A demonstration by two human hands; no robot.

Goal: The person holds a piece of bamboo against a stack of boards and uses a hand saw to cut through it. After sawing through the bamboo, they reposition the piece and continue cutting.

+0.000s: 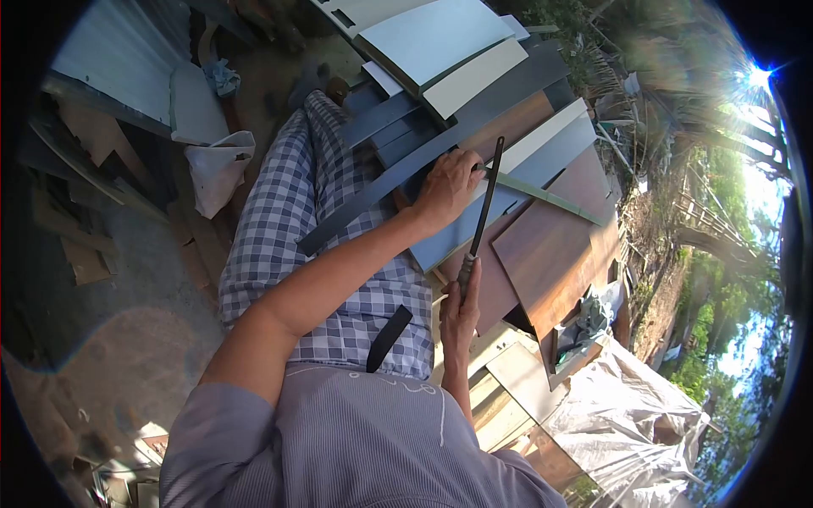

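Note:
A thin green strip (550,199) has its near end in my left hand (450,188), whose fingers are closed round it. My right hand (461,309) grips the wrapped handle of a long dark narrow blade (487,199), which points up and away from me. The blade crosses the strip just beside my left fingers; whether they touch is hard to tell. Under both hands are stacked flat boards: a blue-grey one (461,227), a brown one (542,245) and a long dark strip (364,201). A short black piece (389,339) lies on my checked trousers.
White and grey panels (436,38) are piled at the top. A white bag (222,173) hangs at the left near leaning boards and a metal sheet (127,63). Whitish plastic sheeting (627,406) and a crumpled cloth (590,317) lie at the lower right. Greenery and bright sun stand beyond.

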